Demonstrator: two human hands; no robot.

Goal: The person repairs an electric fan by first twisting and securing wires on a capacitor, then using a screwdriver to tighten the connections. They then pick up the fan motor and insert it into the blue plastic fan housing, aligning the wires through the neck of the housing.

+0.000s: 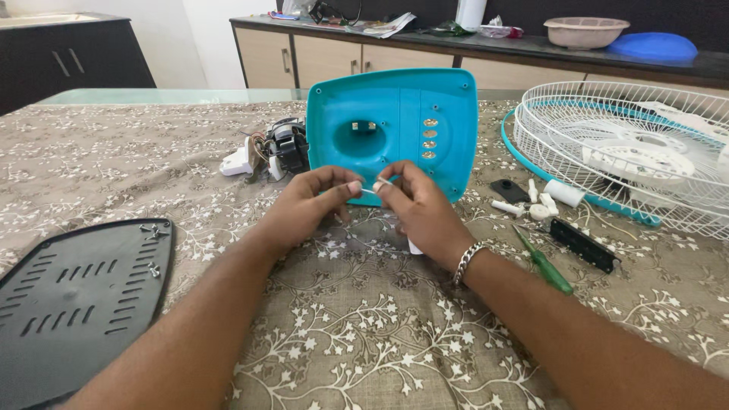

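A thin white wire is pinched narrowly between the left hand and right hand, each grip closed on it, before the upright teal fan housing on the surface.

left hand, right hand, pinching white wire

Bright, even daylight across the whole frame, apparently from the far left, where the wall washes out near white. Soft, short shadows only: a faint one under the left hand and right hand on the patterned tablecloth. Pale sheen on the glass table edge and on the dark counter top. Mid-frame sharp; forearms at the bottom edge slightly soft. Wide-angle stretch at the corners, bending the black vented panel and the white fan grille.
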